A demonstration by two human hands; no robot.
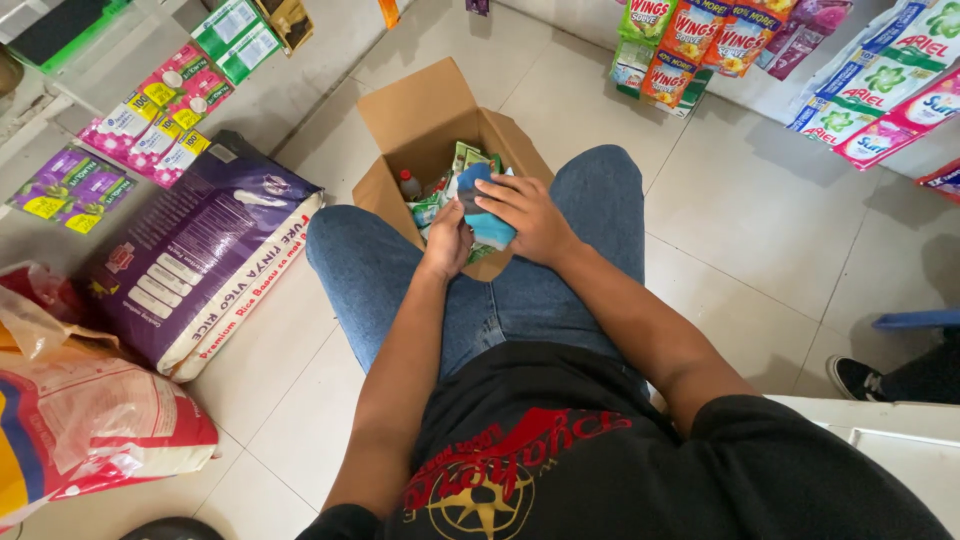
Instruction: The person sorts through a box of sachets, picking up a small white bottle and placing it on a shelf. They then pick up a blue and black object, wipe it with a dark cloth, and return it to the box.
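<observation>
An open cardboard box [420,110] stands on the tiled floor between my knees, filled with green sachets [470,157] and a small red-capped bottle [409,185]. Both my hands are over the box's near edge, holding a blue packet [490,228]. My right hand [530,215] lies on top of it with fingers spread toward the box. My left hand [447,240] grips its left side from below. Part of the packet is hidden under my fingers.
A large purple rice sack [195,255] lies on the floor to the left, with a red and white sack [95,420] nearer me. Strips of sachets hang at the top left [165,110] and top right [700,40]. Another person's shoe [855,378] shows at the right.
</observation>
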